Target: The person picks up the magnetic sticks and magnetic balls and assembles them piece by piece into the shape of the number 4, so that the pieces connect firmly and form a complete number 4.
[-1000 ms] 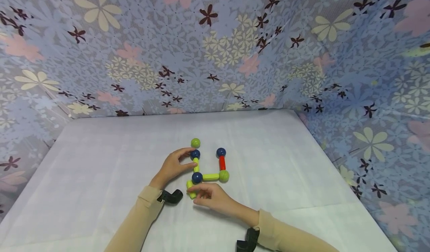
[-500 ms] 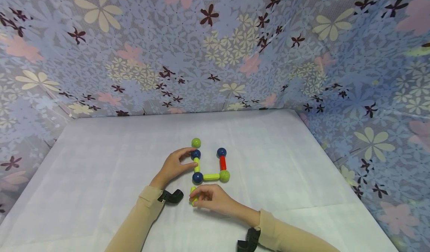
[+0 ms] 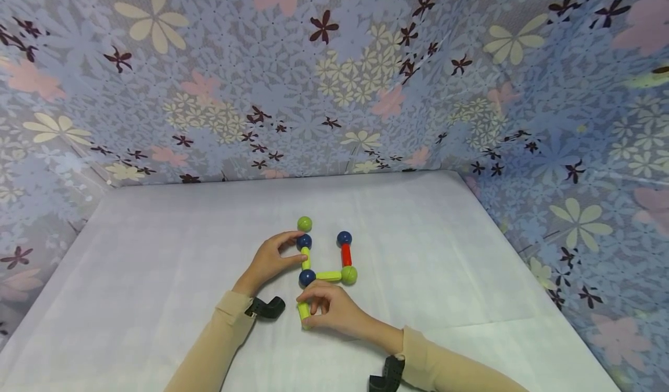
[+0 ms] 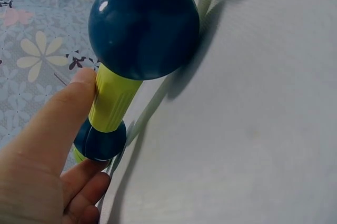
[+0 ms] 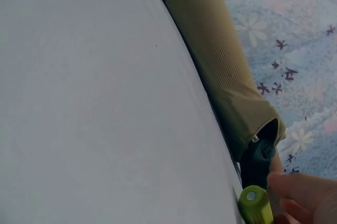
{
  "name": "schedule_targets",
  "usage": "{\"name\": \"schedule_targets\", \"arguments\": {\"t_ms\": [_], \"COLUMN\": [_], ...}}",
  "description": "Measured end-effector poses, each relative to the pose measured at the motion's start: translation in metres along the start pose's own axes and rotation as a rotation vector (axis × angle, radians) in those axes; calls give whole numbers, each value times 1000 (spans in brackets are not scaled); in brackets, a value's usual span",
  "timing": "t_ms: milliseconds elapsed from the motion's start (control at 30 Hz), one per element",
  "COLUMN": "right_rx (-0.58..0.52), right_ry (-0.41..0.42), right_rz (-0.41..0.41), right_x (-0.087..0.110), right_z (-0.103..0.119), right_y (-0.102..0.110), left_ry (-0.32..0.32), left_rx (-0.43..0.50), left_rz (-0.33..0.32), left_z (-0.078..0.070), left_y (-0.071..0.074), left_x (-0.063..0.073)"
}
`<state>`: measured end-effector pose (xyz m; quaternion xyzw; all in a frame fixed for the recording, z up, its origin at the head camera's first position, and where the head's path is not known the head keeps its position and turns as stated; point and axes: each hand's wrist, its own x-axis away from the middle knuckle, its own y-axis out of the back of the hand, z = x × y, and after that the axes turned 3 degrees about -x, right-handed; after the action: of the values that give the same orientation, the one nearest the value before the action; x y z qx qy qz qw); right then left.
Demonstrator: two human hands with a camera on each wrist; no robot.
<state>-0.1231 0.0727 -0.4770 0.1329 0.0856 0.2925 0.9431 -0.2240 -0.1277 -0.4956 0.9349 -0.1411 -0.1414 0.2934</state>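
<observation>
My left hand (image 3: 273,258) holds one side of a magnetic stick-and-ball shape, its thumb on a yellow-green rod (image 4: 113,103) and its fingertips at the far blue ball (image 3: 304,241). Nearer me, a second blue ball (image 4: 145,26) ends that rod. From there another yellow-green rod (image 3: 328,276) runs right to a green ball (image 3: 349,274), and a red rod (image 3: 346,255) leads on to a blue ball (image 3: 344,238). Just below the near corner, my right hand (image 3: 334,310) pinches a loose yellow-green rod (image 3: 304,315), whose end shows a silver disc in the right wrist view.
A single green ball (image 3: 305,223) sits just beyond the far left blue ball. Everything lies on a white-covered table (image 3: 444,252), with flowered cloth (image 3: 334,90) hanging behind and at the sides. Black wrist cameras (image 3: 266,308) are strapped to both wrists.
My right hand has taken the loose rod between thumb and fingers, drawn it toward me from beside the near blue ball and turned it. My left hand keeps its place.
</observation>
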Motion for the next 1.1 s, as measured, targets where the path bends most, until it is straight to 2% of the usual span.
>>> {"name": "schedule_targets", "arguments": {"t_ms": [433, 600, 767, 933, 1100], "right_rx": [130, 85, 26, -36, -72], "right_ry": [43, 99, 139, 121, 108], "right_rz": [53, 33, 19, -6, -96], "right_x": [5, 9, 16, 24, 33], "right_z": [-4, 1, -5, -13, -16], "right_y": [0, 3, 9, 20, 30], "left_ry": [-10, 9, -3, -6, -4], "left_rx": [-10, -8, -16, -8, -6], "left_rz": [-16, -4, -12, -11, 0], "left_z": [0, -1, 0, -1, 0], "left_y": [-2, -3, -4, -2, -2], "left_x": [1, 0, 1, 0, 0]}}
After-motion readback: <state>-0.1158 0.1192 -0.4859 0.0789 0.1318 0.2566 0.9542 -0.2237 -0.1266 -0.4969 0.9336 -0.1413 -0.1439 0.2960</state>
